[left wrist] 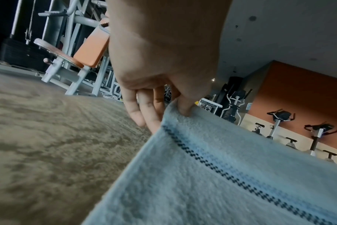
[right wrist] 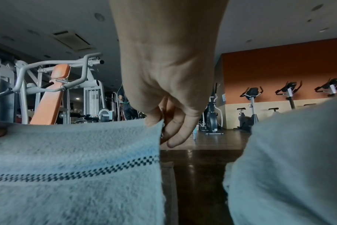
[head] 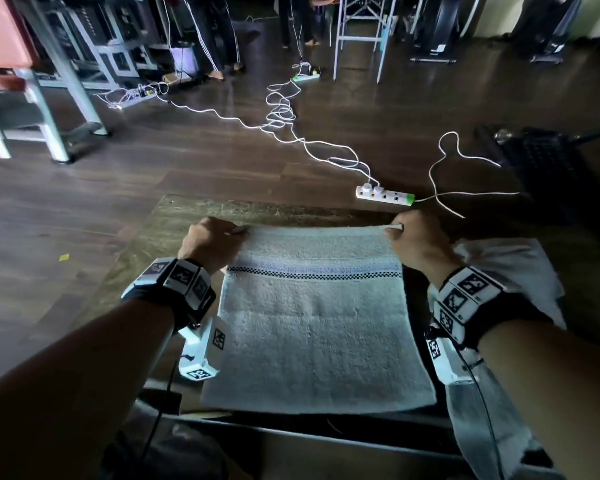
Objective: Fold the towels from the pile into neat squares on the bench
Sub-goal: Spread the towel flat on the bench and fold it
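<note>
A pale blue towel (head: 317, 327) with a dark checkered stripe lies spread on the bench (head: 174, 220). My left hand (head: 212, 243) pinches its far left corner, thumb on top in the left wrist view (left wrist: 184, 108). My right hand (head: 417, 241) pinches the far right corner, thumb over the towel's edge (right wrist: 154, 121). Both far corners are lifted slightly off the bench. The same towel (left wrist: 221, 175) fills the lower part of each wrist view (right wrist: 73, 167).
More pale towels (head: 510, 268) lie heaped at the right of the bench, also seen as a pile (right wrist: 289, 159). A white power strip (head: 384, 195) and loose cables lie on the wooden floor beyond. Gym machines (head: 49, 81) stand at the back left.
</note>
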The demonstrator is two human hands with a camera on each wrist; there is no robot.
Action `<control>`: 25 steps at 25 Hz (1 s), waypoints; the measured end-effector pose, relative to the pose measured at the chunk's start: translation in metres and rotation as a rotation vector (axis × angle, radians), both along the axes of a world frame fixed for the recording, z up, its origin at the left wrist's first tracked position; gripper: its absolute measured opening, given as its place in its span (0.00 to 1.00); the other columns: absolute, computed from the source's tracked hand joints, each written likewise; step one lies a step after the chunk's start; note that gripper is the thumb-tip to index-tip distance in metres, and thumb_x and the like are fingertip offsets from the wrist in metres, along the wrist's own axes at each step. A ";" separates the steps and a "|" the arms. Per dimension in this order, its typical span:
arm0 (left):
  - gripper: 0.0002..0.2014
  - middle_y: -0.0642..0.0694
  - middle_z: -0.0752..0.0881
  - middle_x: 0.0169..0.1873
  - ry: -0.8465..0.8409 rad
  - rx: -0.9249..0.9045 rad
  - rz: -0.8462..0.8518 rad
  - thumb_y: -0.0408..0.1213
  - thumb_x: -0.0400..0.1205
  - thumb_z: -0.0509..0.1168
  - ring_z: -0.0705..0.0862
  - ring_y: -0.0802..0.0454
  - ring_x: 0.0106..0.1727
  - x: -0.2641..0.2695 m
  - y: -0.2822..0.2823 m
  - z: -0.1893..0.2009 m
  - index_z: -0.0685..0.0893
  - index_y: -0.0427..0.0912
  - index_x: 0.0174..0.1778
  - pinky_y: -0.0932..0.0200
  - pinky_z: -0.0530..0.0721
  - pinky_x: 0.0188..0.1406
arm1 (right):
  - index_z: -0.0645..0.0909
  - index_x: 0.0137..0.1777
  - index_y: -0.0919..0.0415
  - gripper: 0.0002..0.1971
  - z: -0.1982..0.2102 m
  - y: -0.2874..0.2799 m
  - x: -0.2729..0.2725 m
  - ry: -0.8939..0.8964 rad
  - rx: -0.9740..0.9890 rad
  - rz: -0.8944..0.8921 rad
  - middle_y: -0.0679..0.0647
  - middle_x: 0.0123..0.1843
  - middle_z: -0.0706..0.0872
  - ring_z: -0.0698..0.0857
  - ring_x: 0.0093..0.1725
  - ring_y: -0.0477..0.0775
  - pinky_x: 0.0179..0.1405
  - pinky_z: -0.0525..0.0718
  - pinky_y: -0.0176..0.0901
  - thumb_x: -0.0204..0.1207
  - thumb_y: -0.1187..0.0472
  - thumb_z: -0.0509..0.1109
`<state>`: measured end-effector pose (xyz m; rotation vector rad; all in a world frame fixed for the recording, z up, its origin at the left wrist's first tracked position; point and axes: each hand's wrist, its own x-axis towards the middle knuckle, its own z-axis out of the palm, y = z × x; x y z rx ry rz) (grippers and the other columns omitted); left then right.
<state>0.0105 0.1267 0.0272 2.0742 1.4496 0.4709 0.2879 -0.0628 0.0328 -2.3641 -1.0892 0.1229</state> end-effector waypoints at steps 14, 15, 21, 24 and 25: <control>0.08 0.47 0.87 0.32 0.090 0.095 -0.248 0.27 0.71 0.74 0.83 0.54 0.30 0.028 0.016 -0.029 0.87 0.45 0.36 0.76 0.74 0.16 | 0.82 0.42 0.58 0.06 -0.042 0.016 0.005 0.103 -0.038 0.023 0.54 0.42 0.86 0.83 0.43 0.52 0.38 0.74 0.36 0.75 0.65 0.77; 0.09 0.47 0.86 0.30 0.084 0.096 -0.242 0.25 0.70 0.74 0.82 0.56 0.28 0.025 0.012 -0.026 0.87 0.45 0.35 0.77 0.74 0.17 | 0.82 0.42 0.57 0.06 -0.037 0.011 0.000 0.117 0.021 0.035 0.53 0.41 0.86 0.83 0.42 0.51 0.35 0.73 0.34 0.74 0.67 0.77; 0.07 0.45 0.91 0.38 0.161 0.111 -0.278 0.28 0.69 0.77 0.85 0.58 0.33 0.001 -0.020 0.006 0.93 0.38 0.43 0.80 0.73 0.23 | 0.87 0.42 0.56 0.06 -0.004 -0.033 -0.024 0.119 0.138 0.136 0.48 0.37 0.88 0.83 0.36 0.43 0.30 0.72 0.20 0.71 0.67 0.79; 0.10 0.45 0.91 0.40 0.199 0.059 -0.207 0.28 0.69 0.79 0.84 0.56 0.37 -0.018 -0.036 0.026 0.93 0.37 0.46 0.71 0.81 0.34 | 0.88 0.42 0.57 0.05 0.010 -0.062 -0.036 0.142 0.248 0.134 0.46 0.35 0.88 0.83 0.34 0.37 0.32 0.74 0.19 0.71 0.66 0.80; 0.11 0.45 0.92 0.42 0.273 0.054 -0.222 0.31 0.69 0.79 0.87 0.53 0.41 -0.024 -0.041 0.031 0.93 0.38 0.47 0.63 0.84 0.40 | 0.89 0.44 0.58 0.04 0.014 -0.070 -0.042 0.154 0.273 0.142 0.46 0.35 0.88 0.82 0.34 0.35 0.33 0.74 0.19 0.72 0.67 0.79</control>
